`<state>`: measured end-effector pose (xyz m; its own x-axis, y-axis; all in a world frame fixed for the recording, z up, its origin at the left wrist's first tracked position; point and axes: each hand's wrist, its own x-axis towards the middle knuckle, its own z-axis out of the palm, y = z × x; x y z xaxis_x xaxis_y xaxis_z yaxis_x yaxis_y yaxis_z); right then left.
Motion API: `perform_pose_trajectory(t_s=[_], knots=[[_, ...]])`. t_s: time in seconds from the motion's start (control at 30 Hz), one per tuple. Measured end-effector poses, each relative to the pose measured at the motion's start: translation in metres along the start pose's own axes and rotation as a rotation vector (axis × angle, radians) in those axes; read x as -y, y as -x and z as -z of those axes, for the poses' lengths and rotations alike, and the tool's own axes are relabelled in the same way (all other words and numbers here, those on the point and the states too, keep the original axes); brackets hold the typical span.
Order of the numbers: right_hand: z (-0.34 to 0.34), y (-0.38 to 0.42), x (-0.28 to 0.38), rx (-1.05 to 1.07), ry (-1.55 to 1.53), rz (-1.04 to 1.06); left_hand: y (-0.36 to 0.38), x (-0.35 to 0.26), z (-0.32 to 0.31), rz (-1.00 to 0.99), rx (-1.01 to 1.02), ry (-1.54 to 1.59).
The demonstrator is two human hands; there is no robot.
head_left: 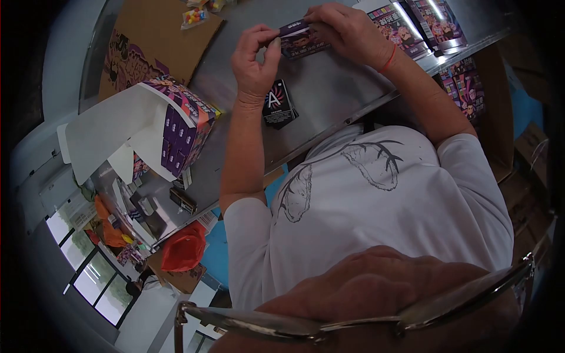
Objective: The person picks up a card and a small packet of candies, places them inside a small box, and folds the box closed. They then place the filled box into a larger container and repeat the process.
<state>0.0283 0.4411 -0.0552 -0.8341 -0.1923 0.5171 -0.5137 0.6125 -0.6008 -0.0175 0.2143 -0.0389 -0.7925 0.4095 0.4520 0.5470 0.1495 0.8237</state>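
A small purple printed box (pixel 301 44) is held above the metal table, between both hands. My left hand (pixel 257 59) pinches its left end with thumb and fingers. At the right end, my right hand (pixel 351 34) has its fingers bent over the top edge. Just below the left hand lies a small stack of black cards (pixel 275 105) with a white "A" on top. To the left stands a white-lined display box (pixel 203 112) with its lid flap open; small purple boxes (pixel 178 132) are packed inside it.
Printed cartons (pixel 395 29) lie at the table's far right. A cardboard piece (pixel 156 44) and candy packets (pixel 193 17) are at the upper left. A red bag (pixel 183 247) sits by the left table end. More printed boxes (pixel 463 88) fill a carton below the right edge.
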Motion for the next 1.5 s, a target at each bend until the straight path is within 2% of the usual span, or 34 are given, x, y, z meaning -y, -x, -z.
perform_pose_trajectory(t_s=[0.03, 0.1, 0.2, 0.33, 0.4, 0.47, 0.6, 0.63, 0.7, 0.77, 0.83, 0.9, 0.97, 1.03, 1.13, 1.2, 1.27, 1.3, 1.43, 1.5], knots=[[-0.001, 0.000, 0.001, -0.014, 0.014, 0.026, -0.001, 0.000, 0.001, -0.001, -0.004, -0.003], [-0.001, 0.000, 0.003, -0.043, 0.043, 0.076, -0.003, 0.001, 0.004, -0.208, 0.029, -0.209], [-0.001, 0.000, 0.011, -0.091, 0.088, 0.158, -0.004, 0.000, 0.002, -0.294, 0.033, -0.250], [0.001, 0.002, 0.016, -0.143, 0.136, 0.237, -0.003, -0.002, -0.005, -0.214, 0.043, -0.218], [0.001, -0.003, 0.019, -0.109, 0.115, 0.192, -0.004, -0.006, -0.008, -0.152, 0.063, -0.285], [-0.003, -0.005, 0.020, -0.142, 0.134, 0.176, -0.007, -0.004, -0.013, -0.190, 0.098, -0.409], [-0.020, 0.003, 0.013, -0.090, -0.385, -0.190, 0.002, -0.001, 0.005, -0.111, 0.118, -0.402], [-0.022, 0.002, 0.016, -0.072, -0.414, -0.166, 0.003, -0.003, 0.013, -0.136, 0.142, -0.387], [-0.020, 0.004, 0.020, -0.024, -0.489, -0.359, 0.011, -0.019, 0.037, -0.086, 0.112, -0.397], [-0.026, 0.004, 0.019, 0.047, -0.455, -0.314, 0.017, -0.042, 0.063, -0.054, 0.092, -0.390], [-0.036, 0.006, 0.015, 0.116, -0.422, -0.267, 0.027, -0.067, 0.104, 0.001, -0.043, -0.297], [-0.044, 0.010, 0.008, 0.216, -0.365, -0.330, 0.041, -0.081, 0.155, 0.055, -0.132, -0.291], [-0.048, 0.011, 0.006, 0.230, -0.333, -0.350, 0.059, -0.083, 0.208, 0.101, -0.286, -0.185], [-0.051, 0.012, -0.004, 0.244, -0.311, -0.378, 0.071, -0.092, 0.248, 0.206, -0.369, -0.444], [-0.053, 0.012, -0.009, 0.253, -0.177, -0.336, 0.100, -0.070, 0.293, 0.281, -0.439, -0.451], [-0.052, 0.012, -0.008, 0.225, -0.103, -0.290, 0.118, -0.055, 0.307, 0.346, -0.380, -0.559], [-0.052, 0.013, -0.012, 0.230, -0.087, -0.300, 0.130, -0.040, 0.312, 0.317, 0.059, -1.113], [-0.052, 0.014, -0.013, 0.235, -0.072, -0.315, 0.135, -0.028, 0.311, 0.375, 0.194, -1.339], [-0.051, 0.013, -0.012, 0.234, -0.049, -0.299, 0.130, -0.024, 0.300, 0.432, 0.348, -1.409], [-0.051, 0.014, -0.012, 0.224, -0.052, -0.295, 0.125, -0.026, 0.295, 0.453, 0.449, -1.605]])
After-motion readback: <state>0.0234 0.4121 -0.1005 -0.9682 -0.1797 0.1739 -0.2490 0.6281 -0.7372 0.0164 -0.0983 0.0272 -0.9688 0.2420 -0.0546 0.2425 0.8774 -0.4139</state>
